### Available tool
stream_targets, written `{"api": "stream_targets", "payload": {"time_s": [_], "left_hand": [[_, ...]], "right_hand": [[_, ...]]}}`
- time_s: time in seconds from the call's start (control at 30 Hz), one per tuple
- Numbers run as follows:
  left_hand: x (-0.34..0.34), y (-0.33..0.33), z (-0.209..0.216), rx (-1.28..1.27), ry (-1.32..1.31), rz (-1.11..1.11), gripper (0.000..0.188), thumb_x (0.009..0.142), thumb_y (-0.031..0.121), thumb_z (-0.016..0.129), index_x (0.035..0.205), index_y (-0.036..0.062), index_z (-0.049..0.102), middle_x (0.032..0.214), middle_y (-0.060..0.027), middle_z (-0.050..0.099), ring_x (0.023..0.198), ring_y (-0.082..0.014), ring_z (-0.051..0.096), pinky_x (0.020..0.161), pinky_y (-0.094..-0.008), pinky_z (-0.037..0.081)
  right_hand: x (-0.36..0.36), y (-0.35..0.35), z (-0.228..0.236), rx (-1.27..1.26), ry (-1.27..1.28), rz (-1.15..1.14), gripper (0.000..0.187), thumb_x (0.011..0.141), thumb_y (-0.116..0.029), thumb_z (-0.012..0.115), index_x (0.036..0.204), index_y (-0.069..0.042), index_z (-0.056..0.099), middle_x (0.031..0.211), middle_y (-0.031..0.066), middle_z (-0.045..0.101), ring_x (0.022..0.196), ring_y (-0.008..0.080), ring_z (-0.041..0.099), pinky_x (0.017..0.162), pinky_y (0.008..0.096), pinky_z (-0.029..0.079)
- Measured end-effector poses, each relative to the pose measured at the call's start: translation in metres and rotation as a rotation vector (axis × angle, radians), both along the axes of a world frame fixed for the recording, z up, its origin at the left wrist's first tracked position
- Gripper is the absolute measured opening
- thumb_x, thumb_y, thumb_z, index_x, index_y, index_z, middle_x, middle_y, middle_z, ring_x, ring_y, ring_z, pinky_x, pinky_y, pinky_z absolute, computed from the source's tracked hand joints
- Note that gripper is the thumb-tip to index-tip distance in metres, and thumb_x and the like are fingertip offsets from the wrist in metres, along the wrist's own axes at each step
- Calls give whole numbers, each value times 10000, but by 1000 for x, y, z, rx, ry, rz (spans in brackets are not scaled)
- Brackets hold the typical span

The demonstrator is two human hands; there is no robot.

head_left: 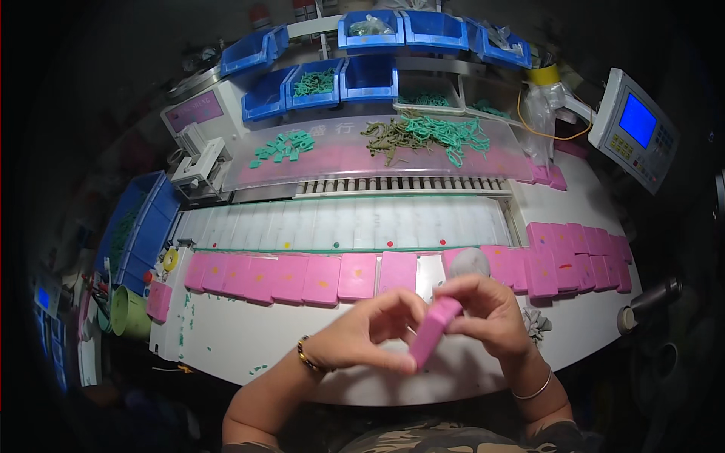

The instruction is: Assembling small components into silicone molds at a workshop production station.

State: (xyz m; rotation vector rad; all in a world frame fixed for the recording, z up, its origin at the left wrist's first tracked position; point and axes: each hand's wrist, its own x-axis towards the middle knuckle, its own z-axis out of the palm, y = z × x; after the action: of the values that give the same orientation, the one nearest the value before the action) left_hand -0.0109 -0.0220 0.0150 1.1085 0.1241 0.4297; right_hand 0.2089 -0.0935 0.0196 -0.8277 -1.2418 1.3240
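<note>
A pink rubber block (430, 334), flat and rectangular, is tilted on edge above the front of the white table. My left hand (370, 326) grips its lower end between thumb and fingers. At the upper end, my right hand (489, 315) pinches it. Just beyond the hands runs a row of similar pink blocks (321, 281), some with small coloured marks. A grey rounded object (470, 262) rests by that row, partly behind my right hand. Beside my right wrist lies a small grey clustered piece (536, 323).
Stacked pink blocks (563, 260) stand at the right. Behind the row lies a long white-panelled strip (355, 223). A clear shelf (332, 162) carries green and olive pieces. Blue bins (366, 79) hang above it. A control panel (634, 128) stands right, a green bucket (132, 313) left.
</note>
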Motion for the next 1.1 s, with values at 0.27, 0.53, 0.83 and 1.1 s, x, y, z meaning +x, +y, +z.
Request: {"api": "stream_targets", "payload": {"time_s": [0.27,0.53,0.83,1.1], "left_hand": [[-70,119,-38,737,842,1096,345,697,153,798,960,30,611,951,-73,620,821,-169,629,695,-305,521],[-125,180,-68,1341,1266,1282,332,745,269,778,912,32,617,1007,-163,591,948,-339,565,877,-401,450],[-10,95,-4,1452,711,974,361,793,146,722,1096,21,570,1176,-175,543,1140,-352,517,972,-423,403],[89,28,24,1444,334,440,407,785,221,757,1101,27,588,1125,-154,596,1031,-346,580,893,-400,455]], "right_hand": [[45,-12,-2,117,-337,-605,550,779,84,690,1298,-17,537,1178,60,590,926,84,521,699,185,435],[135,-63,-21,110,-404,-1098,434,799,71,676,1217,4,578,1149,57,611,948,93,529,716,200,442],[157,-100,-20,34,-901,-1079,345,781,-74,742,1110,-61,641,1040,50,658,880,138,596,713,259,441],[56,-49,-21,266,-1167,-558,590,766,-239,766,1263,-28,527,1071,129,608,980,275,596,821,382,472]]}}
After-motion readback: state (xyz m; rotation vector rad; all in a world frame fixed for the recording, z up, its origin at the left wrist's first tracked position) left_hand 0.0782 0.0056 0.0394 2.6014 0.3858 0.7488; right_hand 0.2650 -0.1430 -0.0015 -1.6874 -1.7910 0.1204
